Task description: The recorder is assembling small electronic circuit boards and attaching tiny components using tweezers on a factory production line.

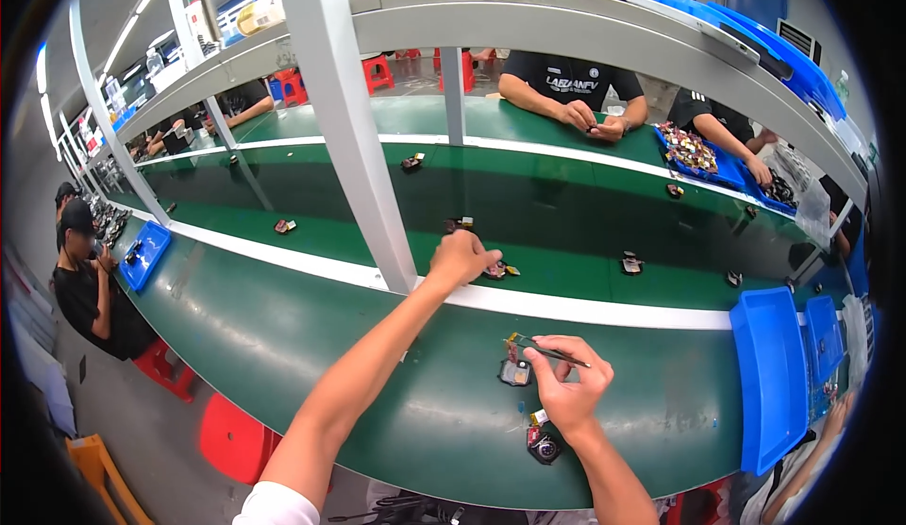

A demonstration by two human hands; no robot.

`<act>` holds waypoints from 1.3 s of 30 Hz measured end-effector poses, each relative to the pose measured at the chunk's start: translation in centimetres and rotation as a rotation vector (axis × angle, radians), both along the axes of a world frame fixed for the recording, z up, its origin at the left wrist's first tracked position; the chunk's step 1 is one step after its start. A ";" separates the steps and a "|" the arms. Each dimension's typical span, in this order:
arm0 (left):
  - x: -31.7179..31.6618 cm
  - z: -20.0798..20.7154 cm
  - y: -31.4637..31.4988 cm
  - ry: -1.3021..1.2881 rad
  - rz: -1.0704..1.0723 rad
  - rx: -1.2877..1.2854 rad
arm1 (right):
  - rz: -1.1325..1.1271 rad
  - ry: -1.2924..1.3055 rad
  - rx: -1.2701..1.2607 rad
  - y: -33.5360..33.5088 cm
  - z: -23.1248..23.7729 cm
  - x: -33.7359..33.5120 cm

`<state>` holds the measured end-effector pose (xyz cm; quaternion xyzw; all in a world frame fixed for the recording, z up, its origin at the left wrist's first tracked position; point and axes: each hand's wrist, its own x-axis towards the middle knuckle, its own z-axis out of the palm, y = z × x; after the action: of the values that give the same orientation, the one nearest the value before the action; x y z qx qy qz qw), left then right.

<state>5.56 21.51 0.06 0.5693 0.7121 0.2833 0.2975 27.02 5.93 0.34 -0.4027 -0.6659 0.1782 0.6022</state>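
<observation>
My left hand [461, 259] reaches over the white rail to the belt, fingers bent together at a small electronic assembly [503, 269] with a yellow end. Just beyond its knuckles lies another dark assembly [460, 225]. A pair of dark tweezers [563, 353] rests in the closed fingers of my right hand [572, 385]. Their tips are by the yellow end of a ribbon on a square black-edged module [515, 372] on the green bench. Nearer me, beside my right wrist, lies a module with a round black part [544, 446] and a red piece.
More small assemblies [631, 263] lie scattered along the dark green belt [557, 209]. A grey post [354, 138] rises left of my left arm. An upright-edged blue tray [769, 374] stands at right. Across the belt, co-workers sit near a filled blue tray [727, 168].
</observation>
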 end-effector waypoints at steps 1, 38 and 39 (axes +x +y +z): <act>-0.7 -1.0 0.1 0.012 -0.012 0.035 | 0.013 -0.005 -0.009 0.1 0.0 -0.4; 1.9 -2.8 -16.8 -0.520 -0.144 0.479 | 0.143 0.361 -0.547 0.2 -2.8 2.4; 1.9 -2.8 -16.8 -0.514 -0.151 0.498 | 0.140 0.356 -0.550 0.2 -3.1 2.6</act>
<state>7.51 4.75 -2.76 0.5855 0.4791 0.5591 0.3392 29.60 6.18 -2.77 -0.4661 -0.5033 0.4595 0.5641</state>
